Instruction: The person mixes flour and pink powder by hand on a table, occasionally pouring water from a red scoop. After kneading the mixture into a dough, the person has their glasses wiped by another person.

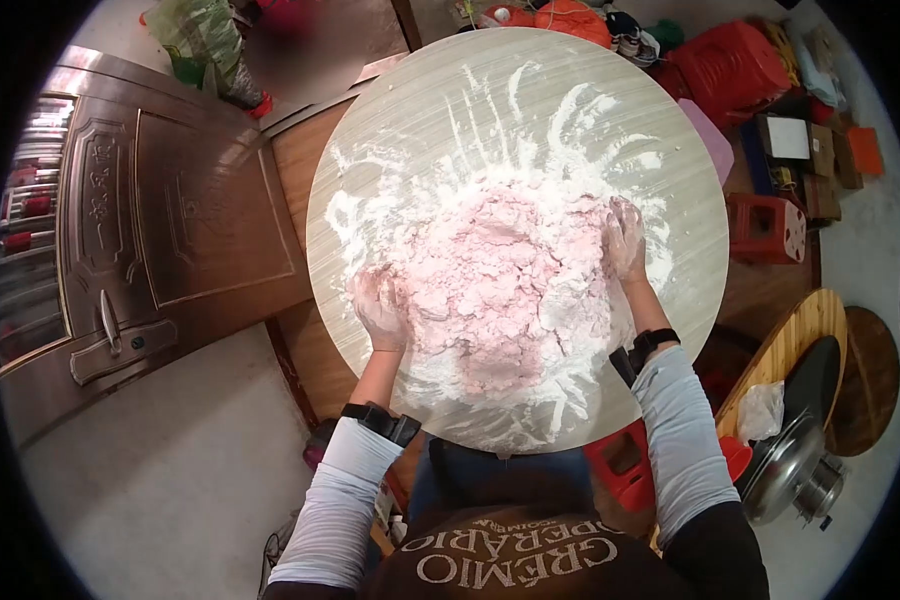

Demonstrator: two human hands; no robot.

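Note:
A wide, crumbly mound of pale pink dough lies on a round, light tabletop. Loose white flour is streaked around the mound. My left hand, dusted with flour, rests against the dough's left edge with its fingers loosely spread. Against the right edge of the mound sits my right hand, also floury, its fingers stretched out and slightly curved. Neither palm is closed around anything that I can see. The inner fingertips partly blend into the dough and flour.
A wooden door stands at the left. Red plastic stools and boxes are at the right. Below them are a round wooden board and a metal pot lid. Another red stool sits under the table's near edge.

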